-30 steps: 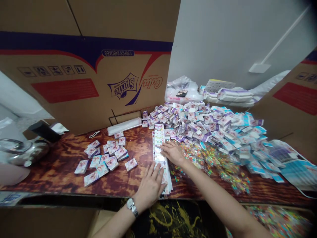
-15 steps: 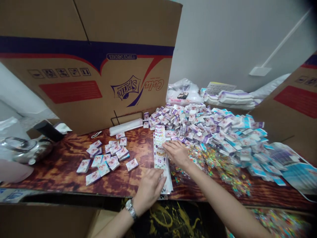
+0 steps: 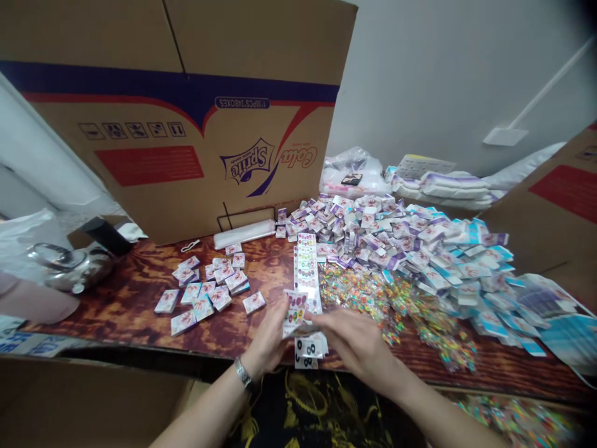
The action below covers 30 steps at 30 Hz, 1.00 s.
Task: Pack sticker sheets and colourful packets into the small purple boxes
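My left hand (image 3: 269, 339), a metal watch on its wrist, is closed on a small folded sticker sheet (image 3: 295, 311) printed with colourful round shapes. From the other side my right hand (image 3: 357, 345) pinches the sheet's right edge; its fingertips are partly hidden and blurred. Beneath both hands a stack of long sticker strips (image 3: 306, 258) lies on the table, its near end showing black printed figures. Small printed boxes (image 3: 219, 274) lie scattered left of the strips. To the right are small clear packets of colourful candy (image 3: 354, 286).
A large heap of small boxes (image 3: 373, 224) covers the back right of the patterned table (image 3: 130, 311). A tall carton (image 3: 163, 205) stands behind, with a roll of clear plastic (image 3: 245, 234) at its foot. A metal kettle (image 3: 69, 267) sits far left; another carton (image 3: 550, 211) is at right.
Both hands have left the flat strips and come together nearer the table's front edge. A sticker sheet is now folded up between them. The view has shifted slightly left.
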Tool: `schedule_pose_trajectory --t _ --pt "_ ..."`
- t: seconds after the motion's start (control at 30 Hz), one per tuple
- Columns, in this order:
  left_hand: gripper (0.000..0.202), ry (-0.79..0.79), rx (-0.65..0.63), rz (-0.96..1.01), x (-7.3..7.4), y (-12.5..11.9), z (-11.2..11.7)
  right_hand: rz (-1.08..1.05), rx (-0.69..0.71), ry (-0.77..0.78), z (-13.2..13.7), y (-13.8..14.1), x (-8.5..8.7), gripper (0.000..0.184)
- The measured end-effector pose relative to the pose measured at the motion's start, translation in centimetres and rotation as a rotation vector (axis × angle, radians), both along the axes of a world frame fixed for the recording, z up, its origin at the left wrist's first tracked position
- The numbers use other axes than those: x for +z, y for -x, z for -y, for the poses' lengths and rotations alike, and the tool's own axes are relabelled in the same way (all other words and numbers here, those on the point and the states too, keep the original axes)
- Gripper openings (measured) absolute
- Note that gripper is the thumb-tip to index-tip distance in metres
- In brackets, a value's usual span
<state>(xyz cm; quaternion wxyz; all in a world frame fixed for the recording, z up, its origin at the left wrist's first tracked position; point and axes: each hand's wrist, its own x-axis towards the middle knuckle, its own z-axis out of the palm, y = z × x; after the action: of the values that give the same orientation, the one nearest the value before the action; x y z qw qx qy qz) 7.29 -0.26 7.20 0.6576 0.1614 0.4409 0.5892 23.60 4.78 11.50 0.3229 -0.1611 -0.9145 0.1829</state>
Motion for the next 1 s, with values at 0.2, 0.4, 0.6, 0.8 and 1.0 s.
schedule_pose_trajectory --t 0.2,0.4,0.6,0.8,1.0 --pt "0.041 -0.297 -0.172 -0.378 -0.2 -0.2 1.0 -0.066 -0.202 0.034 -3.8 1.6 -0.7 0.024" --pt "0.032 -0.187 -0.133 -0.323 0.5 -0.3 0.4 -0.141 -0.195 -0.077 -3.9 1.8 -0.9 0.029" --pt "0.038 -0.067 0.032 0.095 0.4 -1.0 -0.1 -0.007 0.027 -0.385 -1.6 1.1 -1.9 0.033" --pt "0.043 -0.070 0.021 0.302 0.9 -1.2 0.1 0.103 -0.009 -0.479 -1.3 1.3 -2.9 0.031" --pt "0.019 -0.073 0.055 0.131 0.5 -0.6 0.3 0.105 -0.003 -0.281 -1.2 1.5 -2.5 0.023"
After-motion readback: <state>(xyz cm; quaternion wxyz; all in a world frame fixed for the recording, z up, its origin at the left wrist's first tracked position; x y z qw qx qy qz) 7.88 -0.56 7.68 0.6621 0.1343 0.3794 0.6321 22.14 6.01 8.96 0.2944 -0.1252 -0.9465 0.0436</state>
